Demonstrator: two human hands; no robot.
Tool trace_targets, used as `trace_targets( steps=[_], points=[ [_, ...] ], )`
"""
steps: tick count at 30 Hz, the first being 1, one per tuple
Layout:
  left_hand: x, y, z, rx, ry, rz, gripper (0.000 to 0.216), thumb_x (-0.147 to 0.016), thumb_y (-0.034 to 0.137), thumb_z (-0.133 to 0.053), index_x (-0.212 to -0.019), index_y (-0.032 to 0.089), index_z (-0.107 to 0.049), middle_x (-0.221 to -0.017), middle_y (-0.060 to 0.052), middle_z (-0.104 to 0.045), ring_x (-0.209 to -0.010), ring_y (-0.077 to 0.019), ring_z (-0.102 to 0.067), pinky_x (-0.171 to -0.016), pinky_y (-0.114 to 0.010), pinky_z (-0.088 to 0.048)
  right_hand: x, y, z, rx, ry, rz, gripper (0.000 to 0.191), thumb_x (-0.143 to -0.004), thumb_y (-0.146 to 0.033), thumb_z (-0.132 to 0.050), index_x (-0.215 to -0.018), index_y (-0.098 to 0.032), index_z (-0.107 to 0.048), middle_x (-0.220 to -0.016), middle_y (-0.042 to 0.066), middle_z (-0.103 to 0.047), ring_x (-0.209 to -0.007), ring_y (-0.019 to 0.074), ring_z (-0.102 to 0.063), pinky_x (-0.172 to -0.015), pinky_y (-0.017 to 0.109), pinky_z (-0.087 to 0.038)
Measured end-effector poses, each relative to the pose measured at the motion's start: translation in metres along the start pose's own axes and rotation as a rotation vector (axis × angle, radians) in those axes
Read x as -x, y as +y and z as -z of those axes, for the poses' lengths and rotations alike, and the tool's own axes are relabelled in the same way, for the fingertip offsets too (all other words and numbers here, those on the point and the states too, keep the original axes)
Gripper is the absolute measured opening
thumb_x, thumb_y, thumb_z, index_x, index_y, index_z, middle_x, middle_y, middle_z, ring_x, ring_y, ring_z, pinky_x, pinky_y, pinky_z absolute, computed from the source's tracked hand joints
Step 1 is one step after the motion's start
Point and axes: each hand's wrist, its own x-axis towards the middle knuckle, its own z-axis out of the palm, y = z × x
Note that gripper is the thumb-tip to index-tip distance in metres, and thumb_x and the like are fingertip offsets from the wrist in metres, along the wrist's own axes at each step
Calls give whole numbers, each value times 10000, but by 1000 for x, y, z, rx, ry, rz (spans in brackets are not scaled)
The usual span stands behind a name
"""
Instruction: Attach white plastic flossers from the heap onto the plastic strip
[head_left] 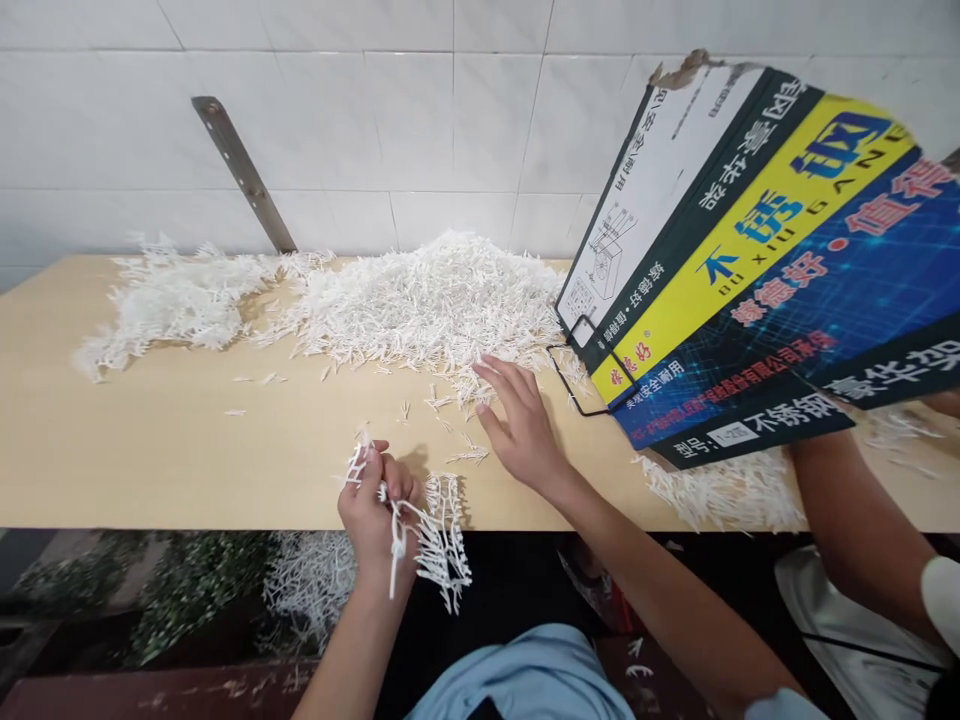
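My left hand (382,515), near the table's front edge, is closed around a branched white plastic strip (444,545). Part of the strip pokes out above the fingers, and the rest hangs past the palm over the edge. Farther right, my right hand (525,435) has its fingers apart and holds nothing. Its fingertips reach the near side of a large pile of small white plastic pieces (435,300). Several loose pieces (471,452) lie on the wood between both hands.
A printed cardboard panel (750,260) stands at the right by a black wire holder (574,385). Beyond it are another person's arm (855,530) and more white pieces (720,490). A second heap (180,300) lies left, near a metal bracket (244,175). Plants (202,590) are below.
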Motion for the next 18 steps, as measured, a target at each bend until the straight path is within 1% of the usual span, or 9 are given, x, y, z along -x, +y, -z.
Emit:
trace_targets(
  steps=[1,3,4,6,9,13,15,16,18],
  points=[
    [-1,4,-1,76,-5,28,217,-886,352,-760,-922,184,-627,-475,96,-388,-398,-66,-295,-405,-178,-281,13,-13,1,-87,-61,13,453,-996,-277,-525,-1445,-306,-573,-1505,72,-574,-1428,309,-474,-1200,539,-383],
    [-3,11,-1,180,-25,95,151,-934,317,-707,-928,191,-624,-489,83,-407,-404,-75,-317,-405,-180,-305,45,-36,1,-318,-196,-54,480,-1024,-321,-501,-1504,-325,-499,-1501,77,-583,-1356,287,-567,-1088,466,-519],
    [-4,14,-1,223,-34,143,121,-956,296,-679,-929,193,-622,-499,79,-411,-409,-78,-332,-409,-180,-320,62,-45,0,-399,-228,-59,515,-1014,-353,-528,-1525,-328,-467,-1507,85,-578,-1337,289,-588,-1065,456,-541],
    [-3,17,-3,302,-57,264,104,-996,244,-614,-906,193,-605,-512,75,-407,-416,-80,-349,-413,-177,-332,92,-56,-6,-452,-255,-26,572,-958,-389,-620,-1510,-321,-483,-1507,97,-574,-1392,315,-543,-1139,492,-490],
    [0,14,-11,386,-62,417,226,-1045,170,-482,-835,182,-563,-512,73,-390,-413,-71,-340,-419,-164,-335,121,-63,-18,-407,-176,29,620,-882,-274,-682,-1475,-328,-506,-1490,99,-579,-1416,327,-514,-1179,538,-442],
    [6,-4,-29,399,23,505,308,-1073,186,-388,-813,185,-553,-493,75,-367,-389,-77,-314,-401,-177,-317,129,-61,-25,-257,29,76,647,-846,-153,-714,-1431,-358,-529,-1399,104,-628,-1311,306,-594,-1089,510,-516],
    [9,-14,-38,354,44,530,293,-1065,216,-411,-819,192,-566,-481,78,-356,-379,-83,-311,-392,-186,-309,129,-57,-19,-200,69,100,567,-870,-130,-681,-1381,-348,-571,-1322,105,-667,-1221,285,-642,-1020,473,-553],
    [10,-17,-42,329,44,530,275,-1055,223,-436,-816,192,-568,-488,75,-370,-387,-82,-335,-405,-185,-333,129,-55,-14,-190,72,97,502,-890,-120,-645,-1342,-334,-598,-1264,101,-692,-1158,271,-668,-977,448,-569],
    [13,-20,-49,285,41,500,227,-1019,220,-495,-804,188,-562,-566,47,-488,-475,-87,-479,-504,-194,-455,131,-47,1,-200,77,33,337,-933,-139,-580,-1224,-291,-656,-1089,85,-731,-981,239,-703,-860,389,-583]
  ],
)
